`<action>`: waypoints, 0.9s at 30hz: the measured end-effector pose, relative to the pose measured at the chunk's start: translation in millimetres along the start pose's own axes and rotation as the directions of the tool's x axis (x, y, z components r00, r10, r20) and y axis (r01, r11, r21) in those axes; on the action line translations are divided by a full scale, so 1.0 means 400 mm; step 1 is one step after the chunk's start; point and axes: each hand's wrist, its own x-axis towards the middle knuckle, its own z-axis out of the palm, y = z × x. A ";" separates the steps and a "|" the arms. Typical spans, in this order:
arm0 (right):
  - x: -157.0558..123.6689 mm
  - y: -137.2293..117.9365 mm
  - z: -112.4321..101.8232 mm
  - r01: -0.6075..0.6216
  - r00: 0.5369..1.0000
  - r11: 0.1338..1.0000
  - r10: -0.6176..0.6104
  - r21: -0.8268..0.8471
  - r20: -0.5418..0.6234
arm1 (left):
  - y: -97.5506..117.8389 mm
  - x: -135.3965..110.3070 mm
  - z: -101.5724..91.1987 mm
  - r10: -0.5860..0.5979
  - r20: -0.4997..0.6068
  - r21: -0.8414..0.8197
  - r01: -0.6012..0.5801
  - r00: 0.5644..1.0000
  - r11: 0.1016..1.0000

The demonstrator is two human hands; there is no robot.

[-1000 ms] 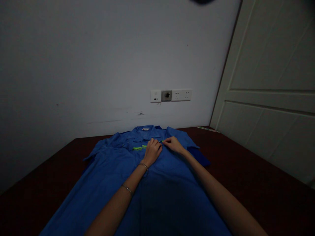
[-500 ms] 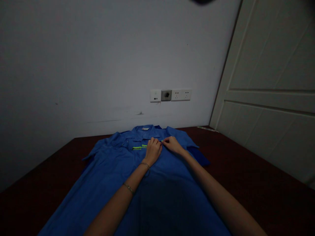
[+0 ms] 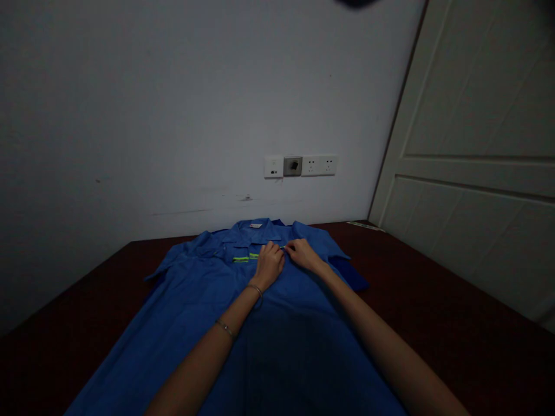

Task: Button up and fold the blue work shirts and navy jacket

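Note:
A blue short-sleeved shirt point(image 3: 191, 323) lies spread out, collar toward the wall, with yellow-green strips point(image 3: 241, 259) across its chest. My left hand point(image 3: 269, 264), with bracelets on wrist and forearm, rests on the chest with its fingers bent together at the strip. Close beside it, my right hand point(image 3: 302, 253) pinches at the chest strip near the right side. Thumb and index finger of the right hand are together at the cloth edge. What lies under the left fingertips is partly hidden. Darker blue cloth point(image 3: 353, 274) shows from beneath the shirt's right sleeve.
The shirt lies on a dark red-brown surface point(image 3: 411, 289). Behind it stands a pale wall point(image 3: 173, 115) with a row of sockets and switches point(image 3: 319, 166). A white panelled door point(image 3: 477, 173) is on the right. A thin printed strip point(image 3: 365, 226) lies in the back corner.
Both hands stay at nearly the same spot on the shirt's chest. The view has shifted very slightly; the shirt lies as before.

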 end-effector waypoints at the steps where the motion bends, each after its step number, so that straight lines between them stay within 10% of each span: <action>1: 0.001 0.005 -0.001 -0.011 1.000 1.000 0.011 0.004 -0.018 | 0.000 -0.002 0.000 0.014 0.007 -0.002 -0.014 1.000 1.000; 9: 0.008 0.026 -0.008 0.009 1.000 0.997 -0.007 0.077 -0.023 | 0.013 0.005 -0.033 0.033 -0.022 -0.066 -0.034 0.999 0.997; 16: 0.005 -0.032 -0.026 0.064 0.998 0.997 -0.064 0.049 0.008 | -0.009 0.005 -0.128 -0.250 -0.151 -0.360 0.183 0.956 0.915; 20: -0.006 -0.109 -0.041 0.131 0.988 0.988 -0.136 0.083 0.066 | -0.046 -0.058 -0.163 -0.424 0.044 -0.447 0.397 0.905 0.802; 27: -0.067 -0.233 0.005 0.218 0.931 0.958 -0.261 0.184 0.256 | -0.111 -0.182 -0.213 -0.560 0.513 -0.337 0.753 0.651 0.565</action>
